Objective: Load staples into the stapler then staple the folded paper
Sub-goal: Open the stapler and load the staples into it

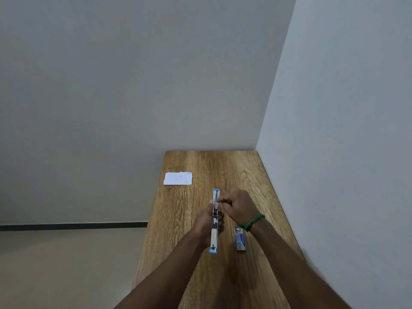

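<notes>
Above the wooden worktop point(245, 175), the left hand point(206, 221) grips the blue stapler point(215, 219), swung open lengthwise, around its middle. The right hand point(237, 207) has its fingertips pinched narrow at the metal channel; whether they hold staples is too small to tell. The staple box point(240, 240) lies just right of the stapler, the folded paper point(178, 178) well apart at the far left.

Bare forearms, green wrist cord point(252, 222)

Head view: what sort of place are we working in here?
Probably a bare indoor room, perhaps an office corner: a wooden table pushed into the corner of plain grey walls, holding only stationery, a folded paper, stapler and staple box.
</notes>
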